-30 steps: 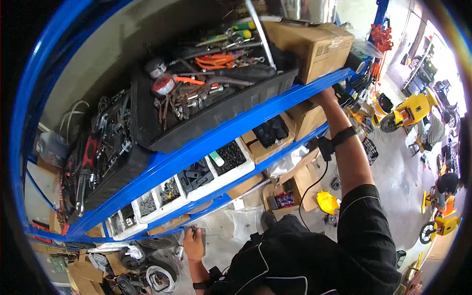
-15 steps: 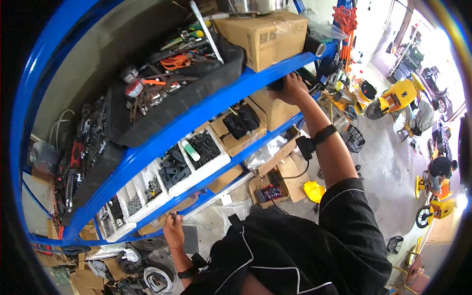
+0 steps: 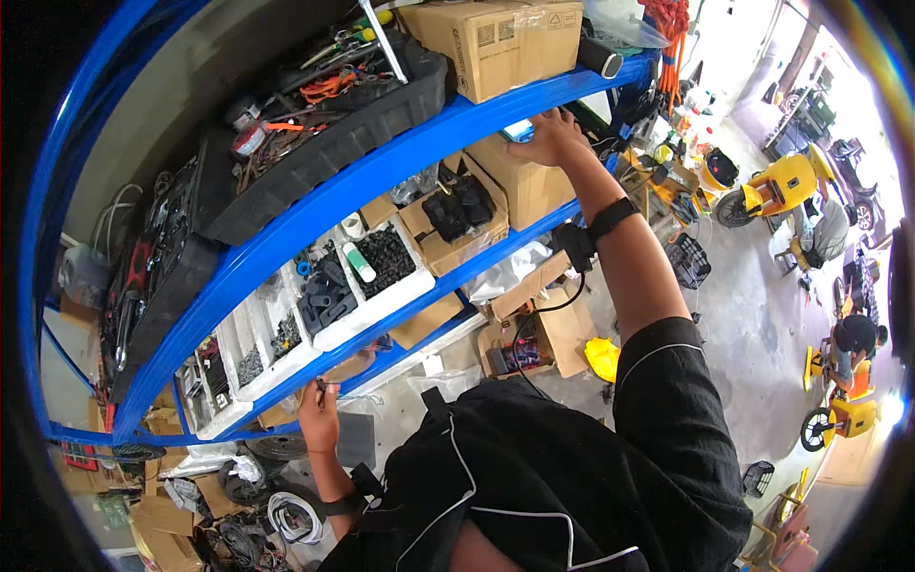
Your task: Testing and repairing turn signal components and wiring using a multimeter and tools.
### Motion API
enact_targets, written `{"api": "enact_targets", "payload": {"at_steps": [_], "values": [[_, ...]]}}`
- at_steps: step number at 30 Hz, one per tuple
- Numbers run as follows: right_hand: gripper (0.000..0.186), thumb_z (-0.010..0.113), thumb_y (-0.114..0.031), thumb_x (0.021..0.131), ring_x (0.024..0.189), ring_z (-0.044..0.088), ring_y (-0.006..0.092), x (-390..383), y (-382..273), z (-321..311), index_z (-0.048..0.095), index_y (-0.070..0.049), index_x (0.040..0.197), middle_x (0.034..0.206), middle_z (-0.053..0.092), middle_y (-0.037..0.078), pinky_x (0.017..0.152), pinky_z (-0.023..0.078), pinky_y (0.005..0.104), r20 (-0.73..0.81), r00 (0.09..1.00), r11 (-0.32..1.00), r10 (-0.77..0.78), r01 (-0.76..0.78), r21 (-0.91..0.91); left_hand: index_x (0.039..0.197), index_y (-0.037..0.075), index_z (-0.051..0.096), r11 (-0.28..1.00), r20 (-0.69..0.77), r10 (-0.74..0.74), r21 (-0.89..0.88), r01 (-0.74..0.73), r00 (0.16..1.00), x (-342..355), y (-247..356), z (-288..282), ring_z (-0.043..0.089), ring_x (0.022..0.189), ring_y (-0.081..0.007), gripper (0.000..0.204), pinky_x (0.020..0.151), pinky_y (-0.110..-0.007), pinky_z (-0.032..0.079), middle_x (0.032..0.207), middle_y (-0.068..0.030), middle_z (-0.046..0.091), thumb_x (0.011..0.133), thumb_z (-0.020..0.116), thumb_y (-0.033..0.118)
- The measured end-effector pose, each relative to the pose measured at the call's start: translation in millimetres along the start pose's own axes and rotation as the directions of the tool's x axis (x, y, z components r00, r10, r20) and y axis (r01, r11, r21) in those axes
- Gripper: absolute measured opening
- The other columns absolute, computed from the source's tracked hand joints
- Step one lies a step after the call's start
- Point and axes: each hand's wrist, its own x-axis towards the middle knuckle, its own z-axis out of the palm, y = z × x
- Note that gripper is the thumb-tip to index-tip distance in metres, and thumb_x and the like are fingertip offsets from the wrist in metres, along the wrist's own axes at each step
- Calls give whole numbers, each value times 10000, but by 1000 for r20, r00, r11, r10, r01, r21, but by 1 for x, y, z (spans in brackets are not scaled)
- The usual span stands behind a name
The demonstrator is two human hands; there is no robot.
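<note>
My right hand [image 3: 555, 140] reaches under the blue upper shelf beam [image 3: 400, 148], on top of a tall cardboard box [image 3: 534, 191]. Its fingers and thumb are apart, beside a small flat thing with a bright bluish face [image 3: 519, 131], perhaps a phone; the beam hides part of it. Low at the left, my left hand [image 3: 319, 424] is closed on a small dark piece [image 3: 321, 385] too small to name. It is just in front of the lower shelf with its white parts bins [image 3: 329, 336], which hold black plastic pieces and small hardware.
Hand tools fill a black tray [image 3: 329, 143] on the upper shelf, beside a closed carton [image 3: 496, 48]. A green-and-white tube [image 3: 359, 262] lies among black parts. Open cartons [image 3: 562, 343] stand on the floor. Yellow scooters [image 3: 786, 181] and another person [image 3: 848, 343] are at the right.
The view has shifted, and the shelves sit higher in it. My right hand's fingers have spread, and a bright face shows beside them where a dark thing was. My left hand still holds the small piece.
</note>
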Motion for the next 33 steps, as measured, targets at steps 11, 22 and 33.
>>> {"api": "enact_targets", "payload": {"at_steps": [11, 22, 33], "values": [[1048, 662, -692, 592, 1326, 341, 430, 15, 6, 6, 439, -54, 1393, 1439, 366, 230, 1066, 311, 529, -57, 998, 998, 26, -23, 51, 1177, -85, 549, 992, -6, -97, 81, 97, 995, -9, 14, 0, 633, 946, -162, 288, 848, -281, 491, 1052, -130, 657, 944, 575, 82], [1046, 752, -670, 539, 1352, 298, 417, 21, -15, -4, 447, -193, 1419, 1473, 330, 221, 1091, 280, 495, 55, 975, 969, 216, -221, 114, 1141, -55, 555, 992, 17, -31, 123, 29, 999, -20, 13, -7, 656, 868, -171, 253, 796, -288, 498, 937, -143, 696, 945, 569, 104], [726, 739, -402, 763, 1213, 423, 433, -122, -38, 56, 449, -10, 1301, 1306, 462, 236, 1018, 346, 495, -755, 643, 971, 128, 72, 227, 1124, -35, 566, 982, 120, 99, 147, -116, 988, -25, -41, -49, 659, 890, -163, 228, 789, -284, 498, 940, -126, 692, 937, 576, 96]]}}
